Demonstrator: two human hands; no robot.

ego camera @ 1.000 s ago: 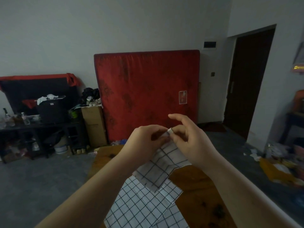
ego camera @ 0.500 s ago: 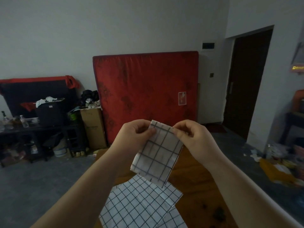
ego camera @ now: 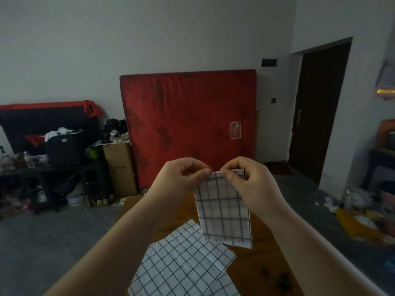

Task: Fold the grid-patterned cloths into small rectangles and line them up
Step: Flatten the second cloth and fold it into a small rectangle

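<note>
Two bare forearms rise from the lower corners of the view and meet in the middle, above a brown wooden bench (ego camera: 265,259). The left hand (ego camera: 181,178) is curled, thumb and forefinger pinching the top left corner of a folded white cloth with a dark grid pattern (ego camera: 222,210). The right hand (ego camera: 250,184), just beside it at 3 o'clock, is likewise curled and pinches the same top edge, its fingers reaching the right corner. The cloth hangs toward 6 o'clock from both hands as an upright rectangle, clear of the bench. At its 7 o'clock a flat white grid-patterned sheet (ego camera: 181,261) lies spread on the bench, its far corner behind the hanging cloth's lower edge.
</note>
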